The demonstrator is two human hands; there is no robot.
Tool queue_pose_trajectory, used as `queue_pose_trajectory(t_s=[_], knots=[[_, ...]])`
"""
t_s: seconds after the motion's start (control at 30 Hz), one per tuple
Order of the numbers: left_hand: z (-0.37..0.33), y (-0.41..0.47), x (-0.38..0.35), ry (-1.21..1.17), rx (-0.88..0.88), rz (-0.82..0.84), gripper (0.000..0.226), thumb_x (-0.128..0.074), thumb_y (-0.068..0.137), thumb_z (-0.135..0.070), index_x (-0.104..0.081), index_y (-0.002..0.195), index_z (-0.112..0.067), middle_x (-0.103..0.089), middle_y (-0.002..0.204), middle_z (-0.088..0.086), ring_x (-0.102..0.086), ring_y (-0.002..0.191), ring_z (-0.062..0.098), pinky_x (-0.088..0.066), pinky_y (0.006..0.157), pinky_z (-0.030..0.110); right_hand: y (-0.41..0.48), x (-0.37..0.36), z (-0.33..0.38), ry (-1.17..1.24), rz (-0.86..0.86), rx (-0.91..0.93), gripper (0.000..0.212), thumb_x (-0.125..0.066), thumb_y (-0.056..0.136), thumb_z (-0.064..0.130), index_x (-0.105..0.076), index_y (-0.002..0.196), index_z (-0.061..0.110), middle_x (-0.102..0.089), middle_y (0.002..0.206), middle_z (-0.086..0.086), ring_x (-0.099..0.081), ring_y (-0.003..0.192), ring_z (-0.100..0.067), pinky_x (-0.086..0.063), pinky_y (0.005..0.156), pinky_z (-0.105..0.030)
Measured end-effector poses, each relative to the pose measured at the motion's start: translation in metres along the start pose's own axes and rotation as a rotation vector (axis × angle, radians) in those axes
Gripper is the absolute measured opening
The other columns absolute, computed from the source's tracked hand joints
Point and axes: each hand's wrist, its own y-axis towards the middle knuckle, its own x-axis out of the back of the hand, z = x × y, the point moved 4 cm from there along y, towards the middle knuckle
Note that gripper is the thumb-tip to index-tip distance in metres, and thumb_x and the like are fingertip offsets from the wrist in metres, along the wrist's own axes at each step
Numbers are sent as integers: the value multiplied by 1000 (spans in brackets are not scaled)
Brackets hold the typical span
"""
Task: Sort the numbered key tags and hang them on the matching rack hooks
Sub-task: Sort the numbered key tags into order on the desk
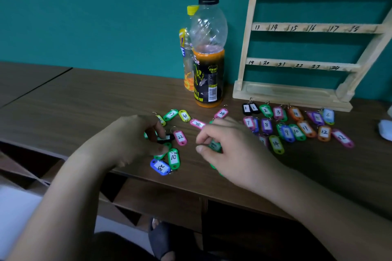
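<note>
Coloured numbered key tags lie on the brown table. My left hand pinches a black tag beside the pink tag 22. My right hand pinches a dark green tag just above the table. Loose tags lie around both hands, among them green 10, blue 22, pink 16 and pink 24. Sorted rows of tags, from black 1 to orange 12, lie in front of the wooden rack. The rack's numbered hooks are bare.
Two drink bottles stand left of the rack: one with a black cap and orange liquid, and a yellow-capped one behind it. A white object sits at the right edge. A teal wall backs the table.
</note>
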Motion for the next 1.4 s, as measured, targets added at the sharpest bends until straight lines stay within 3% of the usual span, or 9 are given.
queue_pose_trajectory(t_s=[0.37, 0.47, 0.63, 0.77, 0.9, 1.03, 1.17, 1.3, 1.4], knots=[[-24, 0, -11, 62, -110, 22, 16, -89, 74, -41, -76, 84, -44, -72, 83, -20, -64, 83, -2, -53, 75, 21, 10, -36, 30, -89, 29, 60, 16, -78, 91, 32, -73, 102, 23, -63, 96, 6, -57, 101, -21, -47, 90, -43], [-26, 1, -12, 66, -146, -8, 11, -88, 78, -38, -78, 81, -39, -70, 79, -28, -64, 79, -6, -49, 71, 15, 11, -35, 28, -91, 14, 38, 15, -76, 92, 31, -72, 104, 23, -64, 96, 6, -55, 103, -20, -46, 92, -44], [-28, 3, -10, 68, -186, -86, 11, -84, 83, -33, -76, 76, -38, -71, 75, -23, -65, 74, -2, -45, 63, 16, 12, -29, 24, -39, 4, 4, 20, -77, 91, 28, -69, 108, 21, -67, 97, 8, -56, 99, -18, -49, 89, -43], [-40, -2, -6, -71, -251, -135, 11, -79, 90, -32, -74, 81, -34, -72, 75, -19, -65, 72, 0, -43, 62, 15, 14, -22, 15, 134, 8, -130, 23, -79, 92, 26, -68, 112, 22, -72, 95, 11, -65, 92, -10, -55, 84, -37], [-61, -9, -4, -246, -319, -170, 10, -75, 95, -28, -75, 85, -31, -76, 73, -11, -67, 68, 4, -44, 63, 13, 18, -1, 4, 302, -48, -226, 11, -81, 93, 23, -74, 100, 24, -76, 85, 12, -69, 79, 0, -53, 72, -21], [-74, -9, -15, -296, -341, -174, 9, -77, 95, -25, -75, 90, -32, -77, 81, -12, -70, 70, 9, -49, 68, 19, 14, 30, -13, 283, -33, -241, 7, -83, 91, 26, -77, 92, 26, -75, 79, 12, -69, 74, -1, -52, 69, -23], [-80, -7, -25, -253, -347, -140, 3, -79, 92, -34, -76, 93, -35, -75, 84, -13, -67, 80, 8, -45, 69, 13, 7, 80, -49, 129, -34, -306, 7, -81, 93, 23, -79, 95, 29, -76, 86, 13, -68, 80, 2, -51, 70, -16], [-79, -4, -31, -203, -332, -97, 5, -77, 92, -42, -75, 93, -37, -75, 87, -15, -67, 85, 6, -47, 75, 21, -8, 123, -103, 52, -100, -440, 9, -84, 90, 24, -79, 94, 30, -77, 89, 13, -70, 86, -2, -58, 82, -34], [-78, 0, -34, -187, -330, -77, 5, -77, 92, -41, -75, 92, -37, -75, 86, -16, -68, 86, 8, -53, 79, 31, -21, 136, -133, -16, -121, -508, 8, -86, 89, 26, -80, 91, 31, -76, 89, 11, -71, 87, -8, -58, 76, -37]])
